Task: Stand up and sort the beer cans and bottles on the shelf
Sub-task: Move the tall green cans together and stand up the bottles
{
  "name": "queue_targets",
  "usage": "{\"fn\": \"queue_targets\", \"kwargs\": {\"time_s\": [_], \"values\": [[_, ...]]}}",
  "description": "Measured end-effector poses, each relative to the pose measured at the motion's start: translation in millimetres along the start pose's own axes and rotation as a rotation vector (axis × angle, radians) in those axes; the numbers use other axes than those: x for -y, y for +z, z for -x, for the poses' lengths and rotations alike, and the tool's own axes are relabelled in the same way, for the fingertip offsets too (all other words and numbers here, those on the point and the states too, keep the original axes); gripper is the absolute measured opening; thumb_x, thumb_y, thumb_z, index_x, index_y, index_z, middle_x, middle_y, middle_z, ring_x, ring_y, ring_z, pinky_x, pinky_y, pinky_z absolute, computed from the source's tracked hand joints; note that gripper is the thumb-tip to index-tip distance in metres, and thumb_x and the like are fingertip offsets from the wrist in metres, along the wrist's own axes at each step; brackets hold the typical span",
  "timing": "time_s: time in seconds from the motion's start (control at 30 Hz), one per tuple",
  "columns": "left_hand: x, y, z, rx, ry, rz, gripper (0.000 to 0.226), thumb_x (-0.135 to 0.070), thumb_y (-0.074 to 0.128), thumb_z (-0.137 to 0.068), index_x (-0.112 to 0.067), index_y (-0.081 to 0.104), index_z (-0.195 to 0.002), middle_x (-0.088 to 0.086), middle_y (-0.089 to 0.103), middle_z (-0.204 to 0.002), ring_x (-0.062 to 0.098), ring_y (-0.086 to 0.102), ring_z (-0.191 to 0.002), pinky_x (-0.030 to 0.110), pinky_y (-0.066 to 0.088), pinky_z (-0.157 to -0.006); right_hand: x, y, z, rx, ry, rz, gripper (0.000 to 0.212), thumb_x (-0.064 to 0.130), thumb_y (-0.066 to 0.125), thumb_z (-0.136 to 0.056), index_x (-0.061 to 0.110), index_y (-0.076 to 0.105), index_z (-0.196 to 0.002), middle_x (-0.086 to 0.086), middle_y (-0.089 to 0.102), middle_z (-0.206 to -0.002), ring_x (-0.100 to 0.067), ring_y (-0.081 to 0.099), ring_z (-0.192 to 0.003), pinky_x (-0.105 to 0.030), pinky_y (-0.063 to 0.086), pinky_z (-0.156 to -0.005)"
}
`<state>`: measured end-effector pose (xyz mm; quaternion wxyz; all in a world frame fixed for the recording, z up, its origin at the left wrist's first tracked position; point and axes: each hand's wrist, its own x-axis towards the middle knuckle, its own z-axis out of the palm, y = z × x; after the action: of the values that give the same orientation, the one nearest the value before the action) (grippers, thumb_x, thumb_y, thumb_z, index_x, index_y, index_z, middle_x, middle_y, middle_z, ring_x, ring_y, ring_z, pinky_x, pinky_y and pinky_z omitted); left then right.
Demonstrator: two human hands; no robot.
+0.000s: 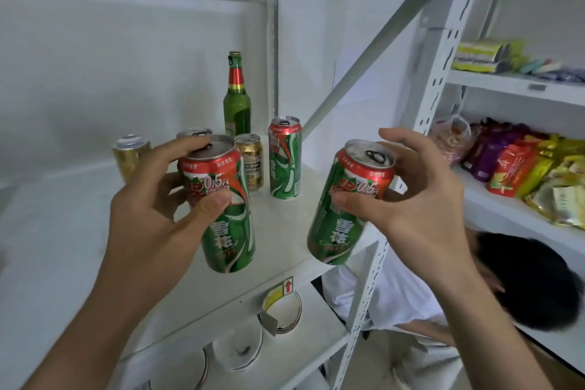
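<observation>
Green-and-red beer can [226, 206] gripped near top by left hand [152, 215], fingers curled round it, held above white shelf [63, 231]. Right hand [421, 199] clasps second matching can [345, 206], tilted, at 3 o'clock of first. Green bottle [236, 98] upright at 12 o'clock; third green can [285, 158] and gold can [251, 161] standing before it.

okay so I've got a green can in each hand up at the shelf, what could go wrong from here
1. The can in the right hand is tilted over the shelf's front edge; if dropped, it may fall toward the person crouched below.
2. Setting the left hand's can down could knock the small gold can or the green bottle standing close behind.
</observation>
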<state>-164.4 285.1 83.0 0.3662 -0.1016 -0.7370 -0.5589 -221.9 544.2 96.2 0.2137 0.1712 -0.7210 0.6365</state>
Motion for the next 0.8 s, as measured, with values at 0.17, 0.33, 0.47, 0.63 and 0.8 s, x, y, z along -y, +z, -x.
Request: {"fn": "queue_targets", "kwargs": {"time_s": [0.17,0.33,0.47,0.63,0.8], "values": [[21.1,5.6,-14.9,-0.03,-0.022,-0.026,0.06,-0.016,0.075,-0.076,-0.014,0.061,-0.134,-0.001,0.066,-0.136,0.013,0.069,-0.115,0.021,0.057,-0.093,-18.3,14.0,-27.4,0.041,-0.013,0.004,0.082,0.01,0.1,-0.054,0.035,0.059,-0.121,0.004,0.073,-0.112,-0.016,0.068,-0.111,-0.049,0.059,-0.09],[35.9,22.0,-26.6,-0.063,-0.034,-0.063,0.058,-0.019,0.076,-0.075,-0.019,0.062,-0.131,0.002,0.065,-0.137,0.019,0.068,-0.118,0.027,0.059,-0.094,-40.1,24.8,-54.9,0.135,0.009,-0.016,0.083,0.012,0.099,-0.053,0.039,0.058,-0.121,0.013,0.072,-0.113,-0.008,0.067,-0.112,-0.035,0.059,-0.091],[40.3,41.6,-34.0,-0.116,-0.054,-0.109,0.053,-0.027,0.077,-0.072,-0.038,0.063,-0.122,-0.004,0.066,-0.133,0.016,0.069,-0.116,0.025,0.058,-0.093,-59.9,32.1,-78.4,0.231,-0.024,-0.039,0.081,0.009,0.098,-0.056,0.039,0.058,-0.119,0.017,0.071,-0.112,-0.005,0.067,-0.11,-0.033,0.06,-0.091],[51.1,64.7,-33.8,-0.229,-0.086,-0.214,0.055,-0.028,0.088,-0.079,-0.034,0.064,-0.128,0.0,0.066,-0.134,0.023,0.068,-0.119,0.045,0.056,-0.1,-78.4,45.6,-101.0,0.384,-0.121,-0.063,0.077,0.006,0.096,-0.06,0.045,0.058,-0.114,0.031,0.065,-0.112,0.004,0.063,-0.113,-0.024,0.059,-0.092],[62.4,76.7,-31.9,-0.303,-0.119,-0.326,0.056,-0.027,0.084,-0.08,-0.039,0.062,-0.13,-0.002,0.065,-0.136,0.023,0.066,-0.122,0.05,0.056,-0.1,-92.8,67.4,-106.5,0.496,-0.154,-0.109,0.075,0.016,0.097,-0.062,0.039,0.059,-0.123,0.026,0.066,-0.118,0.008,0.062,-0.113,-0.015,0.055,-0.094]]}}
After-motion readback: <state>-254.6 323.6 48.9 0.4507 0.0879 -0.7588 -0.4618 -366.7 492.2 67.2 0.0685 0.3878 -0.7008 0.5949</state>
